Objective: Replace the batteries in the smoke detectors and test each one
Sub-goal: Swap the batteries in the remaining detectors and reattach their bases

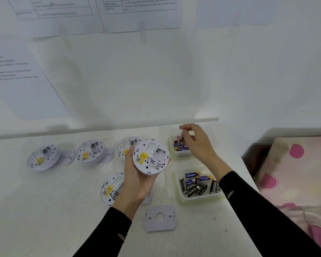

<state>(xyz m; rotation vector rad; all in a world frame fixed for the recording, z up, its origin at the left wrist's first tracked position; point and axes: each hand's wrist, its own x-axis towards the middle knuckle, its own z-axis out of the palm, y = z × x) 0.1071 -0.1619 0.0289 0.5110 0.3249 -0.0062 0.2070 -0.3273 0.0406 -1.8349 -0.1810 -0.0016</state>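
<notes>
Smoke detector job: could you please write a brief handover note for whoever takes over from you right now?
Left hand: holds a smoke detector back-up, its battery bay empty.
Right hand: pinches one battery over the far tub.
Near tub holds more batteries. Four other detectors lie back-up on the table; a loose mounting plate lies near the front edge.
Done: held detector emptied.
Left: fit batteries, close, test; whether the others are finished cannot be told.
</notes>
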